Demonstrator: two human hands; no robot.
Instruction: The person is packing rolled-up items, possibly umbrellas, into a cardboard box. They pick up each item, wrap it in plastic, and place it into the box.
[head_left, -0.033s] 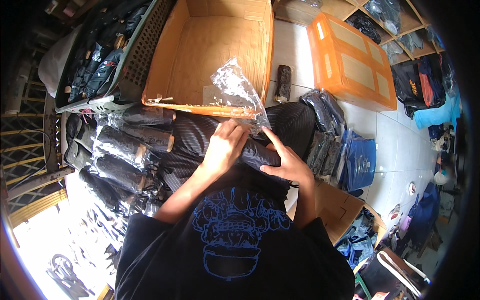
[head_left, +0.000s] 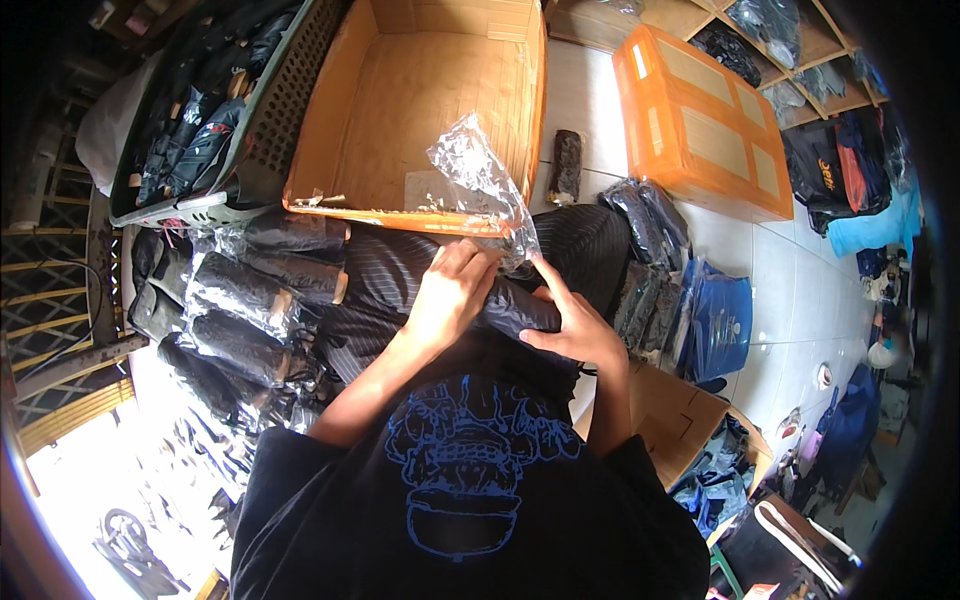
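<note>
Over my lap lies a dark rolled bundle (head_left: pixel 522 306), smooth and roughly cylindrical. My right hand (head_left: pixel 578 325) grips it from the right, thumb along its near end and index finger stretched toward its far end. From that far end a clear plastic bag (head_left: pixel 470 160) stands up, crumpled and shiny, over the edge of the open carton. My left hand (head_left: pixel 455 290) is closed with its fingers pinched at the bag's lower part, beside the bundle. Its fingertips are partly hidden, so I cannot see exactly how much plastic they hold.
An open cardboard carton (head_left: pixel 400 120) stands just beyond my knees, beside a dark perforated crate (head_left: pixel 280 130) of dark bundles. Several plastic-wrapped bundles (head_left: pixel 245 290) are piled at my left. A taped orange-brown box (head_left: pixel 700 120) and blue packets (head_left: pixel 718 318) are at the right.
The upper part of the clear plastic bag has shifted slightly to the right. My right index fingertip has moved a little with it; both hands otherwise stay in place.
</note>
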